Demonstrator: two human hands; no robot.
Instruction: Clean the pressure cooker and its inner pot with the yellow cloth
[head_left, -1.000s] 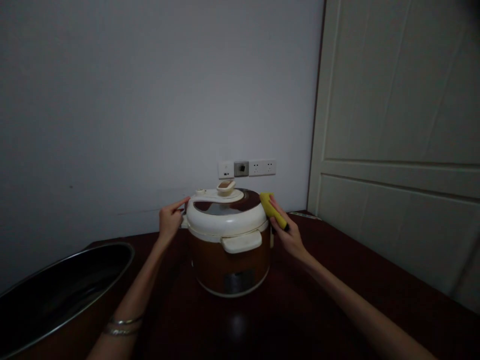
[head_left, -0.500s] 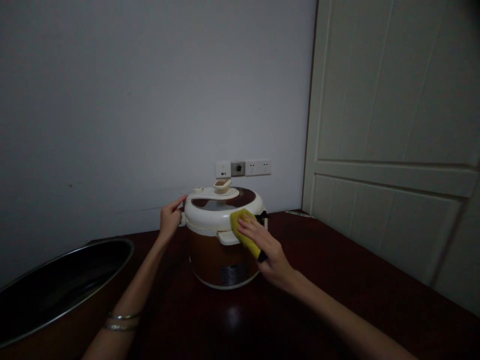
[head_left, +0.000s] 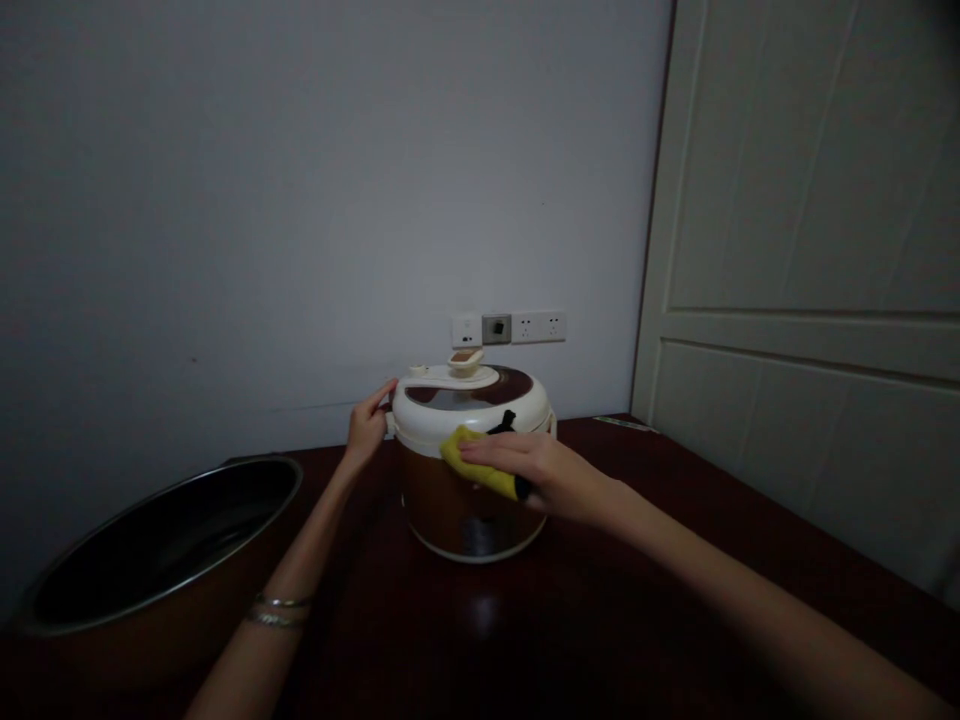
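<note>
A rice cooker with a white lid and brown body stands on the dark red table. My left hand grips the cooker's left side handle at the lid rim, fingers curled round it. My right hand presses a yellow sponge with a dark underside against the front of the cooker, just below the lid, fingers flat over the sponge.
A large metal basin sits at the left on the table. Behind the cooker a row of wall sockets is set in the white wall. A cream door fills the right side.
My right hand has carried the sponge from the cooker's right side across to its front and further left. The left hand has kept its hold on the left handle.
</note>
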